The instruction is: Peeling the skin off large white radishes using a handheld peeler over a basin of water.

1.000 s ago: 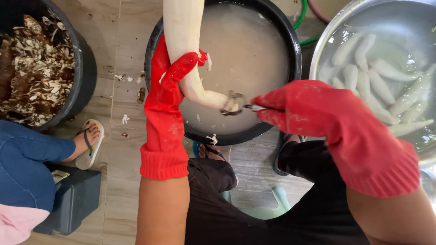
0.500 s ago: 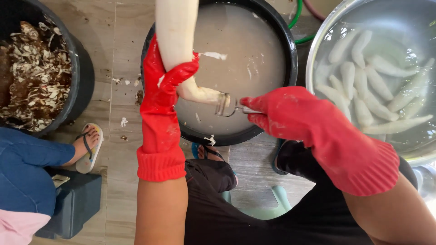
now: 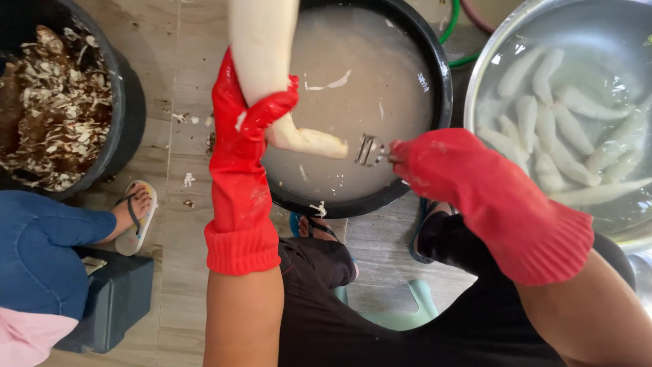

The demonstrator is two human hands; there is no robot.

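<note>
Left hand (image 3: pixel 255 129) (red glove) clamped around pale peeled root (image 3: pixel 272 75), above black basin (image 3: pixel 438 81) of cloudy water. Right hand (image 3: pixel 441 166) closed on metal peeler (image 3: pixel 370 149), just beside root tip.

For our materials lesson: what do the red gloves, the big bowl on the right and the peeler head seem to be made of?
Red gloves: probably rubber, smooth, slightly glossy, ribbed cuffs. Big bowl: likely steel, a shiny reflective rim. Peeler head: apparently metal, thin and glinting; too small to be sure.

peeled root (image 3: pixel 272 75) over basin (image 3: pixel 435 75), peeler (image 3: pixel 370 149) right
</note>
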